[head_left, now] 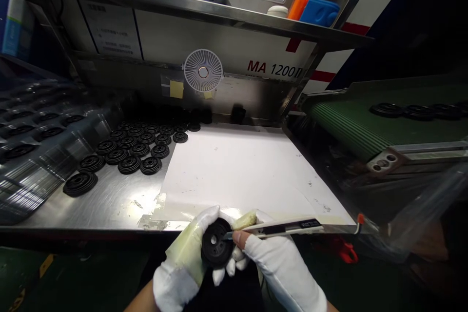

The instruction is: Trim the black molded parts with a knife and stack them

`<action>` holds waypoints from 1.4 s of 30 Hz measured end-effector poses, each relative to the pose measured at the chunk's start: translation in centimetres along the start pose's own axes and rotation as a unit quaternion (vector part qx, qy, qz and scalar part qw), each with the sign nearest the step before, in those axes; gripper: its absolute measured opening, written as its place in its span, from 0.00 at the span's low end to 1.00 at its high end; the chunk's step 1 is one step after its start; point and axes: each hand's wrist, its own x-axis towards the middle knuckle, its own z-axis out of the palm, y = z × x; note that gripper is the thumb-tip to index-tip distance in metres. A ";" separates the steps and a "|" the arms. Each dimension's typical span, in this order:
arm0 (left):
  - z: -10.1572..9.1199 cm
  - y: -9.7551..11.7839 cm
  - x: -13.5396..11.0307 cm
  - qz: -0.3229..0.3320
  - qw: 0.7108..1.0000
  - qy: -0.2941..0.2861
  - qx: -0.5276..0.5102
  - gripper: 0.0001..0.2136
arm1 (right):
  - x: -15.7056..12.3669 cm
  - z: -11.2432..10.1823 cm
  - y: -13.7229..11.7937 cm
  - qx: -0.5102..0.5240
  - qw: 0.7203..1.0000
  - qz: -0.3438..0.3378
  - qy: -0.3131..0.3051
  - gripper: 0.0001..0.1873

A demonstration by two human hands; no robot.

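Both grips clenched: left (179,265) on black disc (217,243), right (280,268) on utility knife (288,227) touching it.

I'm gripping a black rubber disc (217,243) in my left hand (179,263) and working a utility knife (285,227) against it with my right hand (281,268), just in front of the white paper sheet (234,175).

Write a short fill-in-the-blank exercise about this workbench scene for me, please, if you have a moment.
The right hand holds a ____ to the black rubber disc gripped in the left hand.
Rows of matching discs lie on the steel bench to the ____ of the white paper sheet.
On the shelf above, an orange object sits beside a ____ one.

Missing words: utility knife; left; blue.
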 end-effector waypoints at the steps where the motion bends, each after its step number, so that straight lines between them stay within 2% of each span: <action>1: 0.1 0.1 0.0 0.001 1.000 0.003 -0.003 0.32 | -0.1 0.1 0.0 -0.005 1.000 -0.003 0.004 0.20; 7: 0.4 -0.2 0.0 0.021 1.000 0.000 -0.013 0.27 | -0.1 0.1 0.1 -0.017 1.000 -0.002 0.003 0.22; 15: 0.1 -0.2 0.1 0.022 1.000 -0.019 -0.011 0.29 | 0.1 -0.1 0.2 -0.011 0.999 0.018 -0.043 0.19; 21: 0.6 0.8 -0.1 0.016 0.998 0.046 -0.044 0.23 | -0.1 0.7 0.1 0.060 0.996 -0.061 -0.003 0.20; 25: 0.7 0.9 -0.1 0.042 0.997 0.039 -0.049 0.25 | 0.1 0.3 0.3 0.079 0.992 -0.096 0.012 0.15; 30: 1.1 1.4 -0.9 0.049 0.992 0.100 -0.058 0.21 | -0.1 -0.1 -0.2 0.082 0.983 -0.151 0.070 0.08; 33: 0.3 1.1 -1.3 0.095 0.991 0.099 -0.009 0.12 | -0.6 0.1 -0.5 0.090 0.977 -0.146 0.126 0.09; 35: -0.4 0.5 -1.3 0.139 0.982 0.104 0.073 0.12 | -0.8 0.3 -0.5 0.107 0.972 -0.143 0.152 0.10; 37: -1.0 0.0 -1.1 0.182 0.969 0.114 0.123 0.10 | -0.7 0.3 -0.1 0.119 0.973 -0.136 0.146 0.13; 40: -0.9 -0.6 -0.8 0.230 0.959 0.130 0.097 0.09 | -0.3 0.3 0.7 0.113 0.979 -0.123 0.118 0.16; 42: -0.6 -0.7 -0.7 0.239 0.960 0.133 0.065 0.09 | 0.0 0.3 1.2 0.094 0.982 -0.121 0.113 0.17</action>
